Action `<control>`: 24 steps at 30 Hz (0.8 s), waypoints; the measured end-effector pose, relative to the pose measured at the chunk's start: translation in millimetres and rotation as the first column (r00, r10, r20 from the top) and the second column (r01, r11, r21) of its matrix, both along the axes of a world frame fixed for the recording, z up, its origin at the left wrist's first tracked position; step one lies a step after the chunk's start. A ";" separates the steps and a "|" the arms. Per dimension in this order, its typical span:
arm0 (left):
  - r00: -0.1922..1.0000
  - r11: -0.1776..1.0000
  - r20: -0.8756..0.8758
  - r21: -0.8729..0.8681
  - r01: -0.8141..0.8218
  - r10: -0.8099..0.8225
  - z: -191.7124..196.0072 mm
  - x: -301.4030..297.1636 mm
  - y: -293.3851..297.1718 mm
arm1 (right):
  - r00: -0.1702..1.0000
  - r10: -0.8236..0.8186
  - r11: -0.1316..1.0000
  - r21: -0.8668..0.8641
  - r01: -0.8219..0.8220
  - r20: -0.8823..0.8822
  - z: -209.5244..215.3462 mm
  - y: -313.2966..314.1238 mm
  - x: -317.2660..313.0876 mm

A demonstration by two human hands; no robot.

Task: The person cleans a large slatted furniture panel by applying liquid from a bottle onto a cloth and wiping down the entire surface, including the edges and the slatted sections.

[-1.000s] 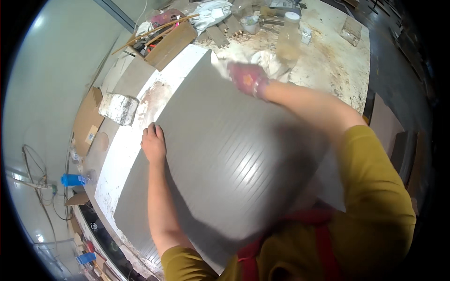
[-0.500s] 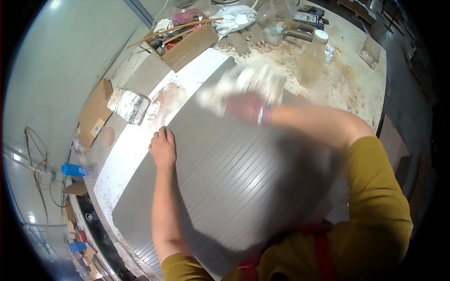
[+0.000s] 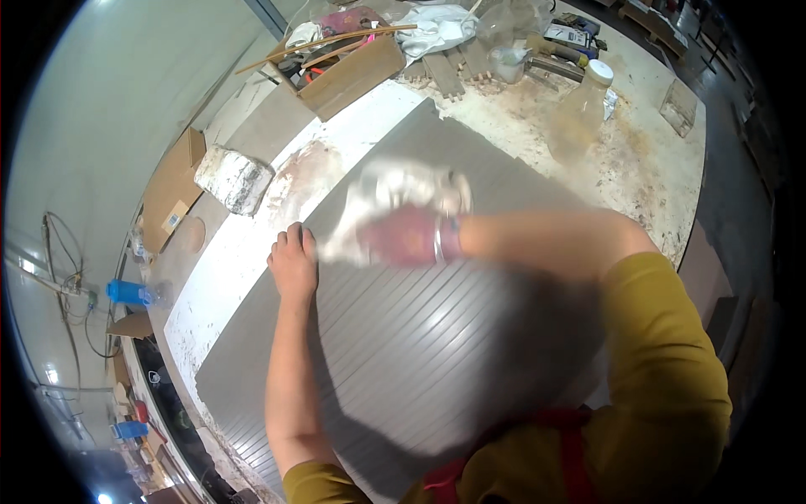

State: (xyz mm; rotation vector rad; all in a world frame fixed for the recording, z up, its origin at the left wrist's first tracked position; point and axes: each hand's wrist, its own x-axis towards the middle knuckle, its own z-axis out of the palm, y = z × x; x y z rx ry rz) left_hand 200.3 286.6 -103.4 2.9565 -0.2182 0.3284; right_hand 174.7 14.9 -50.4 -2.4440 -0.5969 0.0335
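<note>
at the centre of the frame, the gloved right hand (image 3: 407,237) lies over a white cloth (image 3: 395,183) on a grooved grey panel (image 3: 411,336); blur hides how far its fingers close. left of centre, the bare left hand (image 3: 294,265) rests at the panel's edge, fingers slightly bent, unclosed. the panel lies on the counter (image 3: 651,181); a capped bottle (image 3: 578,118) stands at upper right.

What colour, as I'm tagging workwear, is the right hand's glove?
The glove is dusky pinkish red, though blurred; the head view shows it best.
</note>
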 end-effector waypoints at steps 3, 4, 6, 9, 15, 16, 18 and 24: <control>0.996 0.997 0.054 -0.008 0.071 -0.071 6.4 4.2 -16.1 | 0.931 -0.214 0.945 -0.178 0.273 0.295 -43.6 -47.0 94.1; 0.996 0.997 0.061 0.001 0.072 -0.072 6.7 4.9 -22.0 | 0.890 -0.372 0.907 -0.102 0.409 0.262 -42.1 -73.4 123.7; 0.997 0.998 0.061 0.011 0.055 -0.055 6.3 3.5 -18.2 | 0.853 -0.508 0.838 -0.163 0.522 0.118 -31.3 -66.2 122.5; 0.999 1.000 0.036 -0.002 0.011 -0.011 4.8 1.9 -10.8 | 0.981 -0.181 0.926 -0.325 0.192 0.066 -32.9 -3.8 90.4; 0.998 0.998 0.021 0.009 0.058 -0.059 6.4 4.3 -13.5 | 0.960 -0.199 0.876 -0.404 0.264 0.195 -26.2 -60.9 112.0; 0.998 0.998 0.029 0.012 0.063 -0.064 9.7 6.8 -18.4 | 0.906 -0.400 0.876 -0.231 0.423 0.143 -23.4 -89.5 133.7; 0.999 0.999 -0.003 0.002 0.047 -0.047 7.8 5.5 -18.4 | 0.862 -0.475 0.830 -0.236 0.505 0.178 -21.3 -88.8 139.7; 0.999 1.000 -0.032 0.024 0.003 -0.002 4.6 -1.3 -6.0 | 0.991 -0.071 0.964 -0.248 0.098 0.115 -27.4 -36.5 102.3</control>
